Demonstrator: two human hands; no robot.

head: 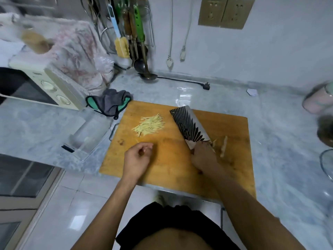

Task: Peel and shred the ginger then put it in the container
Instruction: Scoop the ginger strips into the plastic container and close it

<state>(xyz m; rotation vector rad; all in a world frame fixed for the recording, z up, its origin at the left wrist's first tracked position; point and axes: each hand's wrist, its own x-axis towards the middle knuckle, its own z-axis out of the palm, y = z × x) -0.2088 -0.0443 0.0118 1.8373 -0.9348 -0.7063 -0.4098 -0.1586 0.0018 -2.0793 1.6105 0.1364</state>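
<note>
A pile of pale yellow ginger shreds (148, 125) lies on the wooden cutting board (167, 165), toward its far left. My right hand (203, 156) grips the handle of a cleaver (189, 126) whose dark patterned blade lies over the board's far middle. Brown ginger peel scraps (223, 146) lie just right of that hand. My left hand (137, 158) hovers over the board's near left, fingers loosely curled, holding nothing I can see. A clear plastic container (88, 132) sits on the counter left of the board.
A cream toaster oven (45, 85) stands at the left, with a grey-green cloth (110, 102) beside it. Utensils (133, 37) hang at the back wall above a ladle (147, 76). A jar (319, 100) and a glass bowl (327, 163) sit at the right edge.
</note>
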